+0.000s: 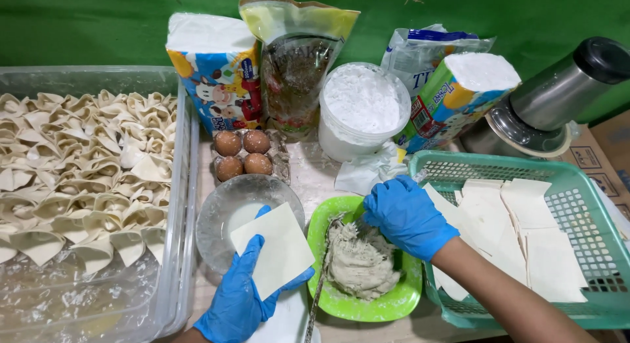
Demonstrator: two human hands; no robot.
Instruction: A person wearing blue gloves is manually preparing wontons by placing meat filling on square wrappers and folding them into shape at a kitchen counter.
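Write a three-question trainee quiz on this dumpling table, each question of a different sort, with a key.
1. True or false: the left hand holds a flat square wrapper above the glass bowl.
2. Where does the grey filling sit?
A. in the clear tub
B. on the green plate
C. in the teal basket
3. Fill in: the carton behind the glass bowl shows ___ brown eggs.

Key
1. True.
2. B; the right hand rests at the filling's upper edge. The tub holds folded dumplings, and the basket holds flat wrappers.
3. Four.
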